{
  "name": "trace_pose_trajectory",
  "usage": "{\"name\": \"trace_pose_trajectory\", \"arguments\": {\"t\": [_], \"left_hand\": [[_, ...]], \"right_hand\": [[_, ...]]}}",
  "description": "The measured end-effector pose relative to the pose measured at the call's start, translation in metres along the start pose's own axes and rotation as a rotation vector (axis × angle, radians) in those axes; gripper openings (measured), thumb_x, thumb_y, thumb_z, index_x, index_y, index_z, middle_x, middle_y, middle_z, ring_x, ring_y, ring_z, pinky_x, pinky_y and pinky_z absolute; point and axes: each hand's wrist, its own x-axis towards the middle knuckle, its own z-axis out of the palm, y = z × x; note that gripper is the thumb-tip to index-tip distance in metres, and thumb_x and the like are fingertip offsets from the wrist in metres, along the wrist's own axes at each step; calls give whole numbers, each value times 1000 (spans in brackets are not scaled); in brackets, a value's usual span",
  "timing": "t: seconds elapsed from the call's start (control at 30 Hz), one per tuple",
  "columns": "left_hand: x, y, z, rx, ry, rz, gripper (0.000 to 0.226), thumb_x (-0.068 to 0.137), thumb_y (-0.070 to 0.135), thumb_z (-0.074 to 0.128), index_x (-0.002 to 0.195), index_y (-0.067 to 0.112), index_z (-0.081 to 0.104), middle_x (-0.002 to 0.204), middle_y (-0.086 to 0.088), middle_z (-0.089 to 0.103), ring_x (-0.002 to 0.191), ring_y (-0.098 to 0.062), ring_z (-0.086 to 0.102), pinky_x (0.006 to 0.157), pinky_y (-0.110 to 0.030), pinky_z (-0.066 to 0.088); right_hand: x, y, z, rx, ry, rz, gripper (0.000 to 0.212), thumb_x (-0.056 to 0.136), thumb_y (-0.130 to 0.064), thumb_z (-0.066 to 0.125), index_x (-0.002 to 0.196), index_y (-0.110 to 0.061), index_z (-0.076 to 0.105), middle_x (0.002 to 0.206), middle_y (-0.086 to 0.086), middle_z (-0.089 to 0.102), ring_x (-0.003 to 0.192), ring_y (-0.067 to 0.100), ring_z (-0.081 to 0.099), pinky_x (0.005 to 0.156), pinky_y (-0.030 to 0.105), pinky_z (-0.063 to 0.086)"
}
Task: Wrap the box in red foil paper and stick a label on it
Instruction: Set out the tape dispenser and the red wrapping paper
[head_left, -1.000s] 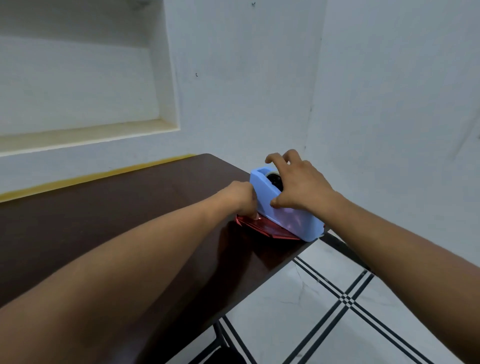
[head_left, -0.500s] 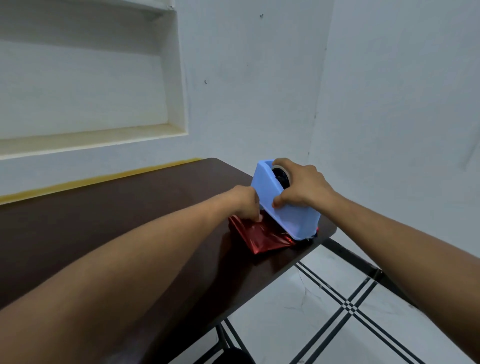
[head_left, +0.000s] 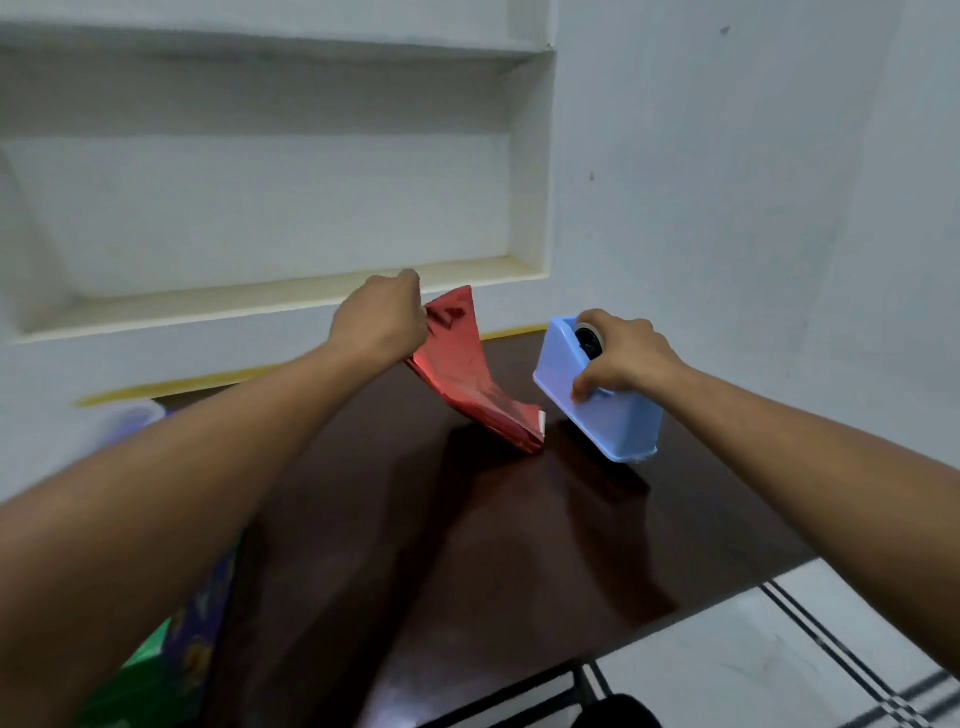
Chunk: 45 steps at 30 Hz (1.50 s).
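Observation:
A folded sheet of red foil paper (head_left: 467, 379) hangs from my left hand (head_left: 382, 319), which pinches its upper edge above the dark brown table (head_left: 467, 545). The sheet's lower end touches the tabletop. To its right stands a light blue tape dispenser (head_left: 602, 410) with a tape roll in its top. My right hand (head_left: 621, 356) grips the dispenser from above, thumb on its near side. No box is visible.
Colourful printed sheets (head_left: 192, 644) lie under my left forearm at the table's left. A pale plastic container (head_left: 130, 418) sits at the far left, blurred. A white wall niche (head_left: 270, 208) lies behind the table. The table's right edge drops to a tiled floor (head_left: 810, 649).
My left hand has pulled the red foil out from under the dispenser and lifted it up and left. My right hand stays on the dispenser. The view has swung left.

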Motion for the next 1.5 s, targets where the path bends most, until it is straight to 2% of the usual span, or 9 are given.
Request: {"name": "trace_pose_trajectory", "arguments": {"t": [0.3,0.47,0.63,0.77,0.9,1.07,1.23,1.33,1.5], "left_hand": [[-15,-51,-7,132,259,309,27,110,34,36,111,9,45,64,-5,57,59,-42,57,57,-41,44],[-18,-51,10,317,455,528,24,99,32,65,100,14,49,63,-1,59,33,-31,37,38,-25,30],[-31,-39,32,315,-14,544,49,99,48,59,138,21,45,126,-3,69,99,-36,71,62,-35,36],[-42,-44,50,277,-183,587,33,96,34,58,129,27,61,128,4,65,112,-28,65,72,-37,50],[-48,-46,60,69,-358,521,32,96,36,63,127,31,69,118,3,67,110,-23,64,86,-39,55],[-51,-46,52,-248,-756,194,22,94,42,72,107,26,79,94,6,78,85,-13,72,76,-31,59],[-26,-86,49,-169,-493,-76,19,95,10,60,104,8,77,98,-12,79,92,-30,76,74,-36,63],[-15,-114,65,24,-450,-187,25,95,15,59,113,9,76,111,-10,76,105,-29,70,91,-39,59],[-8,-146,96,66,-452,-306,26,91,41,70,92,15,69,105,-9,74,88,-28,67,84,-40,59]], "right_hand": [[13,-36,38,-33,-71,11,94,61,-32,91,143,-37,46,114,4,54,94,29,55,72,37,53],[12,-39,49,-74,-80,-10,98,63,-31,90,147,-37,41,119,7,56,92,30,57,65,36,50],[14,-40,47,-142,-99,6,100,67,-32,86,151,-38,33,111,5,52,89,30,57,62,34,49],[11,-46,49,-189,-71,-3,89,74,-29,77,151,-35,33,113,7,54,95,29,58,60,31,45],[5,-64,52,-110,160,-321,66,82,-11,63,146,-21,52,144,11,51,133,32,50,98,42,50],[-17,-103,76,-17,-80,-517,40,90,-18,54,126,-32,69,118,-4,72,109,21,66,88,32,54],[-28,-118,110,-185,-227,-520,36,98,-31,52,129,-35,69,129,-4,69,120,24,61,92,33,52],[-30,-120,123,-224,-264,-507,31,96,-33,53,119,-37,73,122,-2,72,109,26,66,89,37,56],[-27,-121,134,-201,-194,-489,31,95,-29,56,119,-39,73,126,-5,71,111,25,67,89,35,55]]}}
